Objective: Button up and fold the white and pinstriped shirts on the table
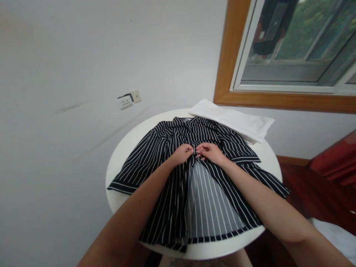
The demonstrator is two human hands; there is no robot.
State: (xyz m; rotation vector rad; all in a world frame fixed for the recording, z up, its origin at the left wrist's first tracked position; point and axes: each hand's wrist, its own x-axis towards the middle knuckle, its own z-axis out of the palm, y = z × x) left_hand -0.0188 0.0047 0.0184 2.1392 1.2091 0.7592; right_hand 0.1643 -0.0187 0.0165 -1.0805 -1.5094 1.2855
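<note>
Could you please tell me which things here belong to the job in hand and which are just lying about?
In the job:
- striped shirt
- left hand and right hand, both at its front
- round white table beneath it

Apparently just lying about:
- folded white cloth, far right on the table
- red fabric, right

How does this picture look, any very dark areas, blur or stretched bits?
Head view: the floor at right looks very dark; head view: the black striped shirt reads clearly, but fine detail on the left hand and right hand is soft; head view: the forearms look stretched toward the bottom edge.
</note>
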